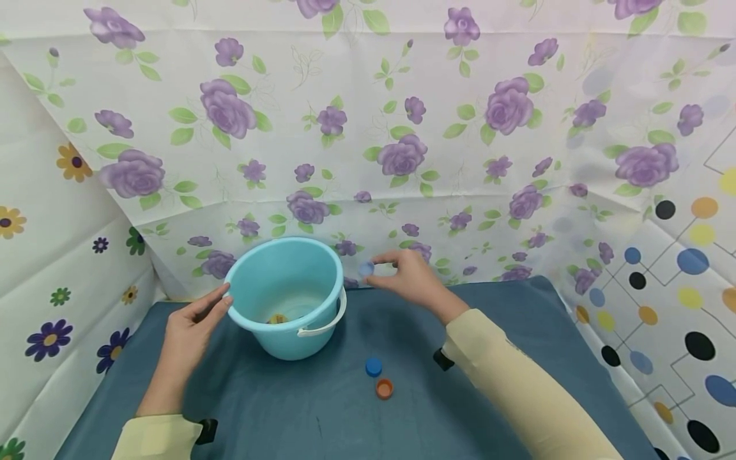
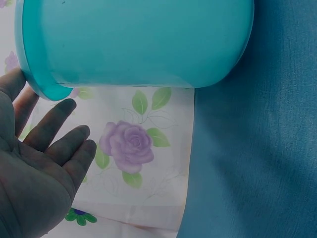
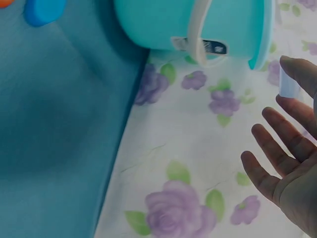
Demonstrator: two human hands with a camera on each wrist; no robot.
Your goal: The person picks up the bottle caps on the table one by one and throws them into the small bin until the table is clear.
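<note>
A light-blue bucket (image 1: 299, 342) with a white handle (image 1: 323, 326) stands upright on the blue cloth. My left hand (image 1: 186, 342) is at its left side, with thumb and forefinger tips touching the rim. In the left wrist view the other fingers (image 2: 77, 146) of that hand stretch out below the rim. Right of the bucket, at about rim height, my right hand (image 1: 408, 281) pinches a translucent pale-blue bottle cap (image 1: 366, 269) between thumb and forefinger. Its other fingers are spread in the right wrist view. Something small and yellow (image 1: 278, 319) lies inside the bucket.
On the blue cloth (image 1: 322, 415), in front and to the right of the bucket, lie a blue bottle cap (image 1: 374, 367) and an orange bottle cap (image 1: 384, 388). A flowered white sheet (image 1: 368, 115) hangs close behind the bucket, with patterned sheets at both sides.
</note>
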